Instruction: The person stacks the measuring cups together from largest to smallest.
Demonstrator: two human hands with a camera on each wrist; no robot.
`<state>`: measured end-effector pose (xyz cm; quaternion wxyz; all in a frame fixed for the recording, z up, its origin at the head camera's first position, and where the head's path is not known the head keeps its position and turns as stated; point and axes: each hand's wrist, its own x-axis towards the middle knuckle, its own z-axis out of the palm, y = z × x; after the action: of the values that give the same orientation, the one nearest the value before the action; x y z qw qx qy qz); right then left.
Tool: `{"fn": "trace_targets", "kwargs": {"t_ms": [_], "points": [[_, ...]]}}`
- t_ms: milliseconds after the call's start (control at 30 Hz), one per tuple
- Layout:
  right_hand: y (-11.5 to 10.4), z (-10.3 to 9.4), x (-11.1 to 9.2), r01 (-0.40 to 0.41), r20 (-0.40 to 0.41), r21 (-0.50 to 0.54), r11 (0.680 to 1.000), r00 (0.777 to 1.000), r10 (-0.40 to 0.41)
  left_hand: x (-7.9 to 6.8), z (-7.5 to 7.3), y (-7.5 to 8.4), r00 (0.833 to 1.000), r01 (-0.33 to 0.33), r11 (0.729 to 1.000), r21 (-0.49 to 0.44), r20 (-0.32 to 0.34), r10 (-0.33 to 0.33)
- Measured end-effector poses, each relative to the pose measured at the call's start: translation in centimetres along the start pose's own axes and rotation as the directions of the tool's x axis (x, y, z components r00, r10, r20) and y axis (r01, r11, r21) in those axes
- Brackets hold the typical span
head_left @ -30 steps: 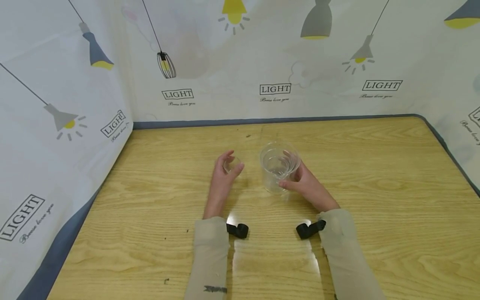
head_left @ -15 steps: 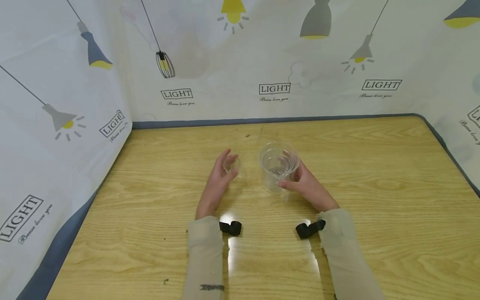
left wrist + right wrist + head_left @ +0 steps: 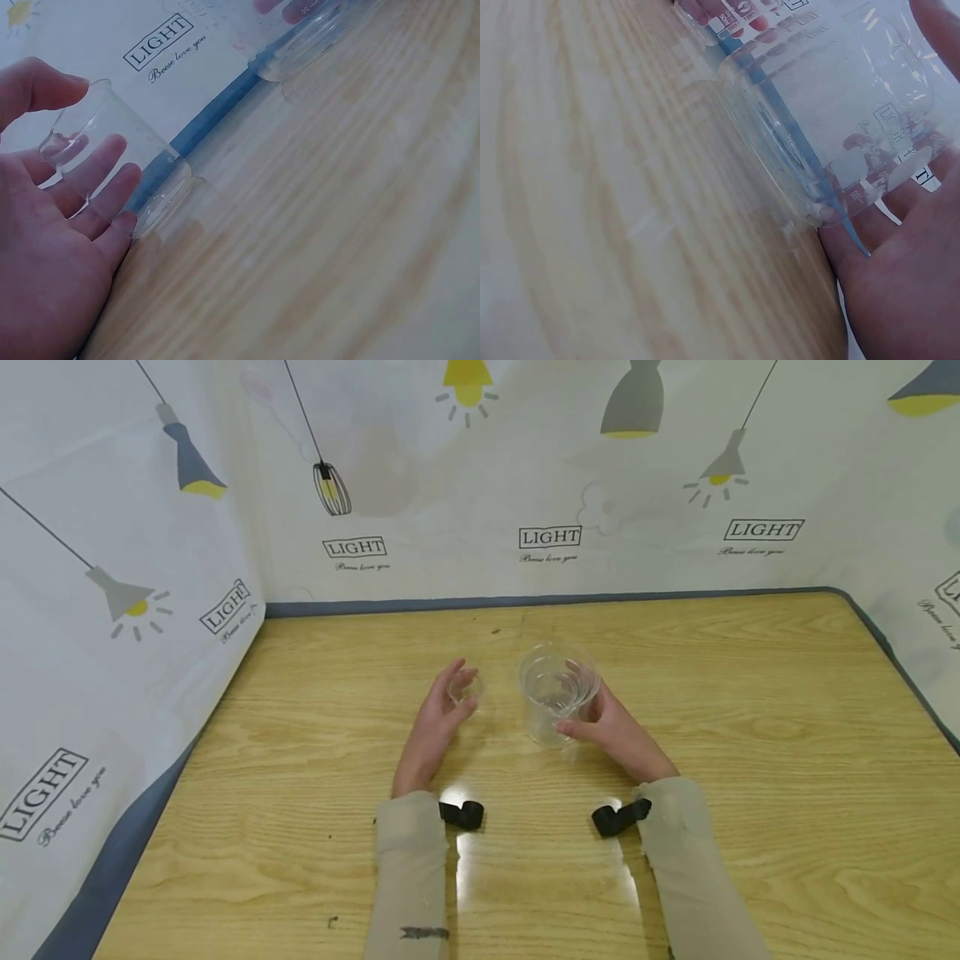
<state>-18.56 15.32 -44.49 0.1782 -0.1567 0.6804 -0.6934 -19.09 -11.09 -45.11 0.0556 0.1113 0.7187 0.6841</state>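
My left hand (image 3: 442, 706) holds a small clear beaker (image 3: 112, 150) upright, the thumb at its rim and the fingers behind its wall. Its base is down at the wooden table. Just to the right, my right hand (image 3: 603, 722) is curled round a larger clear beaker (image 3: 542, 718), which stands upright on the table. Its thumb lies at the near side and its fingers at the far side. Smaller round rims (image 3: 558, 685) show inside the large beaker, like nested beakers. In the right wrist view, the large beaker's wall (image 3: 810, 97) has printed marks.
The wood-grain table (image 3: 750, 718) reaches back to a blue-grey edge (image 3: 420, 606). White sheets printed with lamps and lettering (image 3: 450, 485) rise behind and at both sides. A black wrist mount (image 3: 462, 815) sticks out from each sleeve.
My left hand has shifted slightly left with the small beaker, and its thumb has drawn nearer. My right hand and the large beaker have stayed put.
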Motion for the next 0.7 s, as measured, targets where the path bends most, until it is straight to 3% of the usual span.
{"fn": "trace_targets", "kwargs": {"t_ms": [700], "points": [[-0.04,0.05,0.0,-0.007,-0.014,-0.019,1.0,1.0,0.006,0.11,0.01,-0.25,1.0,0.0,0.999,-0.034,-0.006,0.0]]}}
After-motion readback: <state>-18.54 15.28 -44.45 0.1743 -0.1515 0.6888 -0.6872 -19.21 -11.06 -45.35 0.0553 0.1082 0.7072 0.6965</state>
